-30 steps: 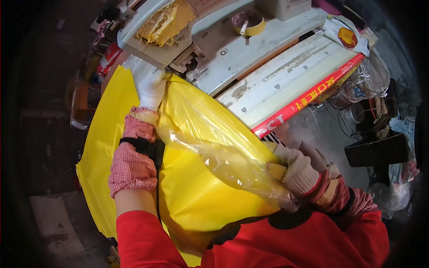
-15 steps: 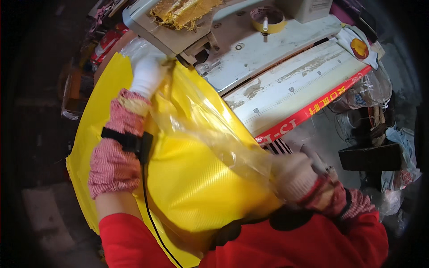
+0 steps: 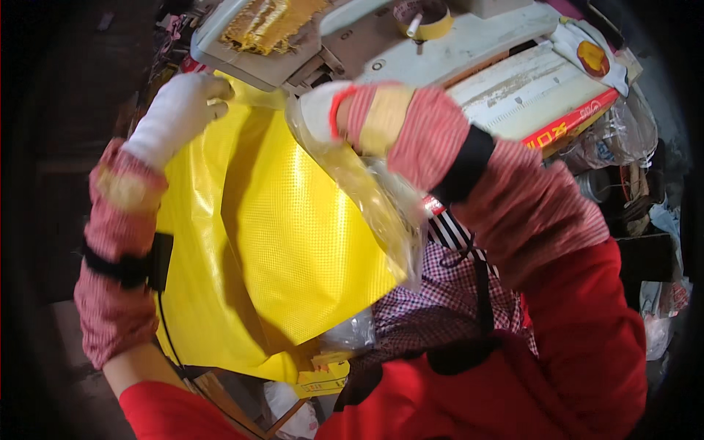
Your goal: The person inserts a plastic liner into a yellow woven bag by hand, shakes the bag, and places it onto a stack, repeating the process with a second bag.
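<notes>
A large glossy yellow plastic sheet with a fine ribbed texture hangs in folds in front of me. Along its right edge runs a strip of clear plastic film. My left hand, in a white glove, is at the sheet's upper left edge with its fingers curled on it. At the upper right corner, my right hand, white-gloved with a red cuff, closes on the edge where film and sheet meet; its fingertips are mostly hidden. Just beyond the hands is the pale sewing machine.
A frayed orange-yellow cloth scrap lies on the machine, with a tape roll beyond. A long white-and-red box lies along the machine's right side, a white glove at its end. Wooden pieces stand below the sheet.
My right hand has swung from the lower right up to the sheet's upper right corner. The left hand has moved left, and the sheet's lower right part has shifted left, uncovering checked cloth.
</notes>
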A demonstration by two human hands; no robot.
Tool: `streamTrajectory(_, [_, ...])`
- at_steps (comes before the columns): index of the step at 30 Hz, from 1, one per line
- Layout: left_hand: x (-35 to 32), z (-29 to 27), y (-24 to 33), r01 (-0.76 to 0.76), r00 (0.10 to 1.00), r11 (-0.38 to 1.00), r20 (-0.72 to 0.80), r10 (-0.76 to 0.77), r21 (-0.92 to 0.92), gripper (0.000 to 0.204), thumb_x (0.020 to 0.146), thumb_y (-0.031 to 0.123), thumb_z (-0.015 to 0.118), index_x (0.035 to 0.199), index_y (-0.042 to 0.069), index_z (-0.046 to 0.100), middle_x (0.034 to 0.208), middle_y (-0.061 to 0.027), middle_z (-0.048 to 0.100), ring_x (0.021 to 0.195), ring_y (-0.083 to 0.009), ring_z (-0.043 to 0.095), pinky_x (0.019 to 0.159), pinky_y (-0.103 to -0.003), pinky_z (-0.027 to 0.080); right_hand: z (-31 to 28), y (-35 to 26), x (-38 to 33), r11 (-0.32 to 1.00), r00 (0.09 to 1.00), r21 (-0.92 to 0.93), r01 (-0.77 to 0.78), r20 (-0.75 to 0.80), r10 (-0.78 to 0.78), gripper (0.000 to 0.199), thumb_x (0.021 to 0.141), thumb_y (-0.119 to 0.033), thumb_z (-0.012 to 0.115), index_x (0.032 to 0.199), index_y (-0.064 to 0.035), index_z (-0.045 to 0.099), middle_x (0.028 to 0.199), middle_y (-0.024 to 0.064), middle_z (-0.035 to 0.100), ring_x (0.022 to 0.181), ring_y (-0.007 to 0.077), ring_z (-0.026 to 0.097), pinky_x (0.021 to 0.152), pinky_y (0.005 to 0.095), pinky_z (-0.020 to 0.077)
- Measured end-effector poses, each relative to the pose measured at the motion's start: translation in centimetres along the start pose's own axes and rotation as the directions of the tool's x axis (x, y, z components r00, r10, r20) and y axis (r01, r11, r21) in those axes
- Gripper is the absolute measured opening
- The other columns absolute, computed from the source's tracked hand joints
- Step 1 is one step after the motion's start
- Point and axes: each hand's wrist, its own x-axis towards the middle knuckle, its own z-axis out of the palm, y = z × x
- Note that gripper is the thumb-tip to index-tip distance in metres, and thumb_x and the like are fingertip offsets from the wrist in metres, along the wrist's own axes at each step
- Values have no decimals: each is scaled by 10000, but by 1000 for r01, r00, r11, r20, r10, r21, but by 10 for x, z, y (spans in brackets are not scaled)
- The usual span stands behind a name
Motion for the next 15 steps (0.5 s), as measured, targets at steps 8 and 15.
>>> streamTrajectory(8, [-18,-70,165,-726,677,606,-182,714,-325,548,656,378,723,1090,101,536,837,-66,582,855,-284,557,782,-401,427,2,52,-4,911,972,342,232,-48,-230,197,694,-165,598,808,-16,658,807,167,643,708,310,617,640,395,481])
streamTrajectory(15, [-23,-52,187,-710,366,409,197,910,-573,611,675,181,729,1232,107,488,816,-76,579,805,-260,574,717,-394,446,34,50,45,887,885,24,461,-90,-457,200,715,-188,572,779,-16,650,776,171,633,695,346,599,626,439,459])
